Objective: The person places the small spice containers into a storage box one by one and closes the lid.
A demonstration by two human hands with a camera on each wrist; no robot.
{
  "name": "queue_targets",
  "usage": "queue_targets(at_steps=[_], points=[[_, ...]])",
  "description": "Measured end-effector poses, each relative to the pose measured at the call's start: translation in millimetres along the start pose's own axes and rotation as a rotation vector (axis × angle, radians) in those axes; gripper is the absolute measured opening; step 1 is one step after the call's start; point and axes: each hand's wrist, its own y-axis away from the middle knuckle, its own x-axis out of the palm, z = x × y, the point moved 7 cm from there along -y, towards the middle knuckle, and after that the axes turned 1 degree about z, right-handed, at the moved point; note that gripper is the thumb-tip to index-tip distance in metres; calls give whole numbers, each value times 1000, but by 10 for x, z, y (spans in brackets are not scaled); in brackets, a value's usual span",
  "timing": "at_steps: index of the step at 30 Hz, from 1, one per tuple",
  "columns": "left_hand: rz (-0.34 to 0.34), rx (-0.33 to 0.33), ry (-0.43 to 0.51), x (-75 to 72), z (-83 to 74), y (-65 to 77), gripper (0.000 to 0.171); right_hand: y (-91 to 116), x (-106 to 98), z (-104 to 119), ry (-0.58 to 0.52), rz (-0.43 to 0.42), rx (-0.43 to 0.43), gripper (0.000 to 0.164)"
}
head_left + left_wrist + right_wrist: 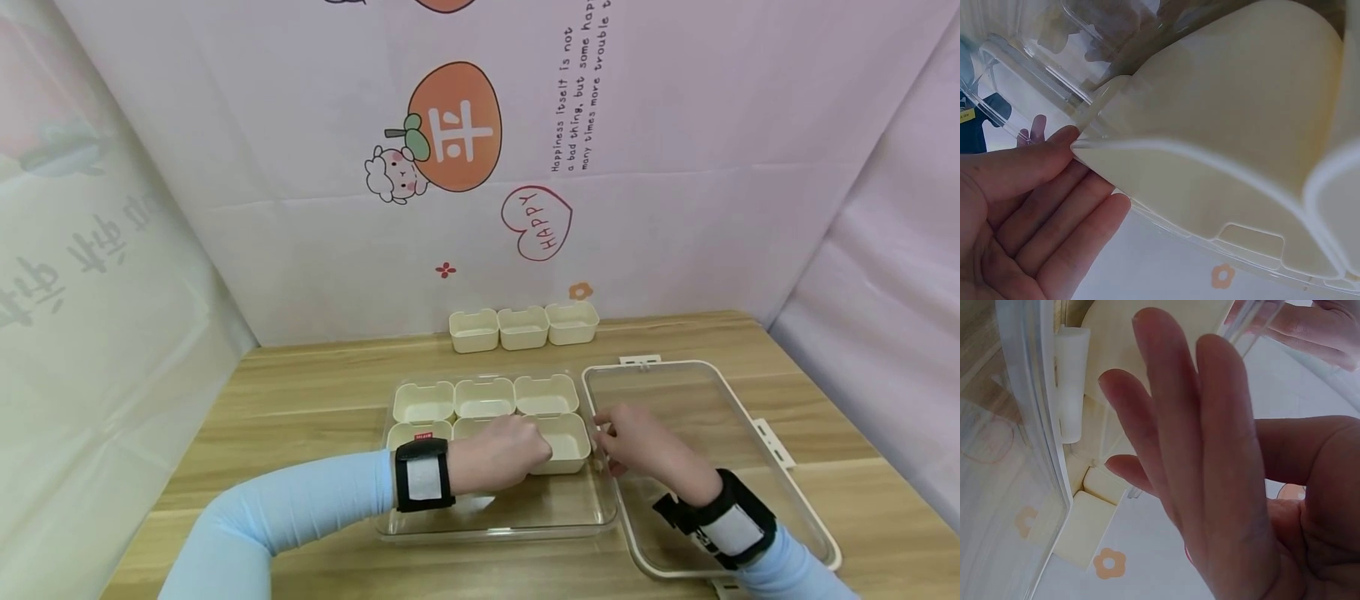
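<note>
A clear plastic box (495,532) stands on the table with two rows of cream-colored small bins inside. My left hand (498,454) reaches over its front row, where thumb and fingers pinch the rim of the right-hand bin (562,454). The left wrist view shows that pinched bin (1235,81) close up, the thumb tip at a corner of its rim. My right hand (648,442) hovers at the box's right side, above the left edge of a clear lid (742,467). Its fingers (1175,412) are loosely extended and hold nothing.
Three more cream bins (523,340) stand in a row at the table's back edge, against a printed cloth (675,233). The lid has a cream rim with clips (774,443) and lies right beside the box. Bare wood (315,400) shows to the left.
</note>
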Motion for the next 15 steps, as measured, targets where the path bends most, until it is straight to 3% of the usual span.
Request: queue_targets(at_steps=[15], points=[[15,-7,69,-13,2,-5,17,18,-21,31,47,-6,-42,32]])
